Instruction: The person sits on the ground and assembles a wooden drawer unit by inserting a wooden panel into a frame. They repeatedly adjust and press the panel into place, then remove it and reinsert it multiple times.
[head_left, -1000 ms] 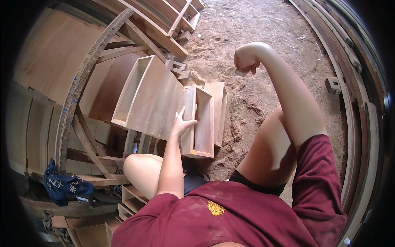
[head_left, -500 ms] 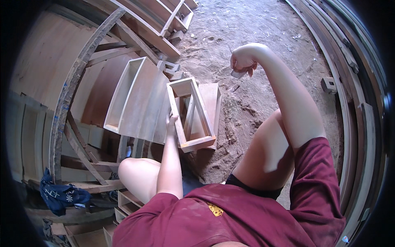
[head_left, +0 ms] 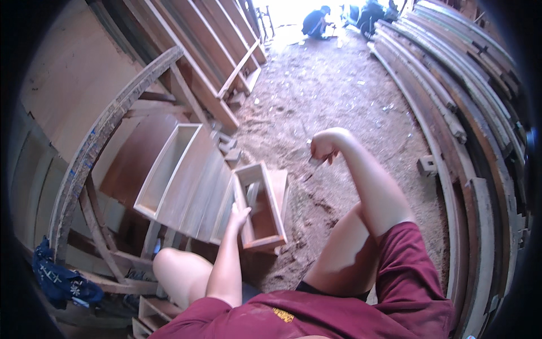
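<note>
My left hand (head_left: 240,216) grips the left side of a small wooden drawer box (head_left: 264,242), thumb over its edge. This rectangular box is tilted, its open side toward me, and rests against another wooden box (head_left: 280,186) partly hidden behind it. Held out over the ground to the right of the boxes, my right hand (head_left: 324,146) is closed with the wrist bent. A small pale piece (head_left: 314,161) shows below its fingers; its kind is too small to tell. Left of my left hand stands a row of similar wooden boxes (head_left: 195,178).
Long planks (head_left: 457,121) are stacked along the right, with a small block (head_left: 427,165) beside them. A rough wooden frame (head_left: 84,152) and wooden cabinets (head_left: 226,62) stand at left. Dark blue cloth (head_left: 62,277) hangs at lower left. Far off, a person (head_left: 316,24) crouches near the bright opening.
The view has tilted up, bringing the far opening and the crouching person into sight. My left hand still holds the drawer box, and my right hand remains closed to its right.
</note>
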Motion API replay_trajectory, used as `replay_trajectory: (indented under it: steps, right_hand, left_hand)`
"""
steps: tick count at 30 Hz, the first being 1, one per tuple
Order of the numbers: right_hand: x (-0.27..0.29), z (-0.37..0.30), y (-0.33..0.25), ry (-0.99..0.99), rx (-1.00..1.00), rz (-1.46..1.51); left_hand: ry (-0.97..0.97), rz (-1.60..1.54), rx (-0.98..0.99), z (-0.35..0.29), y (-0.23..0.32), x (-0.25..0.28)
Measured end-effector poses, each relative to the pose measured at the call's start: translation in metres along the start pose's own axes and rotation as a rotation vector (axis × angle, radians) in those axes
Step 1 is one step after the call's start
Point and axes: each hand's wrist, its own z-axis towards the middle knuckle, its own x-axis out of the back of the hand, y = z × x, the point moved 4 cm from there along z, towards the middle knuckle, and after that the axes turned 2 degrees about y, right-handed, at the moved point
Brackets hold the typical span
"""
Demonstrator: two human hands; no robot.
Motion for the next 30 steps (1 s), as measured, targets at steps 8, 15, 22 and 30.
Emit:
replay_trajectory:
  steps: [8, 15, 22, 30]
  right_hand:
    - [-0.003, 0.010, -0.009, 0.024, 0.031, 0.040]
    - [-0.006, 0.004, 0.000, 0.069, 0.054, -0.043]
    - [-0.006, 0.028, 0.033, 0.101, 0.077, 0.023]
    - [-0.005, -0.010, 0.010, 0.061, -0.036, 0.072]
  left_hand:
    - [-0.005, -0.400, -0.419, -0.085, 0.227, 0.073]
    - [-0.674, -0.901, -1.333, -0.294, 0.478, 0.124]
    - [-0.872, -0.994, -1.543, -0.362, 0.504, 0.114]
    - [-0.729, -0.776, -1.545, -0.367, 0.518, 0.057]
